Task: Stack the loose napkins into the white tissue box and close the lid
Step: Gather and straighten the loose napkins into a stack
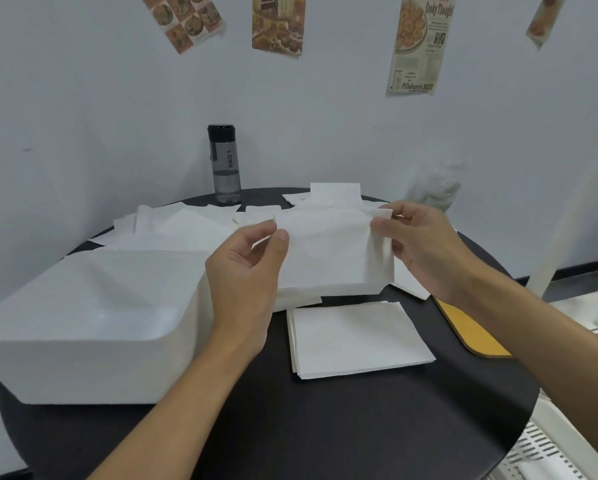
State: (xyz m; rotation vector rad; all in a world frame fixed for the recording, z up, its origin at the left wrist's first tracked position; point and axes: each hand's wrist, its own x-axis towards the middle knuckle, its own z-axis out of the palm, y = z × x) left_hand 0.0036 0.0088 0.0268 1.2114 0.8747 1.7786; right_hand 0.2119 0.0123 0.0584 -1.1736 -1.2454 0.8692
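I hold a white napkin (328, 251) up above the table's middle. My left hand (245, 282) pinches its upper left corner, and my right hand (425, 247) pinches its upper right corner. Directly below lies a neat stack of napkins (360, 339). Several loose napkins (186, 226) are scattered across the far side of the table. The open white tissue box (93, 327) stands at the left, beside my left wrist. Whether the yellow-topped board (470, 332) under my right forearm is its lid I cannot tell.
The round black table (325, 427) carries everything. A dark water bottle (224, 164) stands at the far edge by the wall. A crumpled white plastic bag (436, 183) lies at the far right. A white slatted surface (550, 452) sits off the table's right edge.
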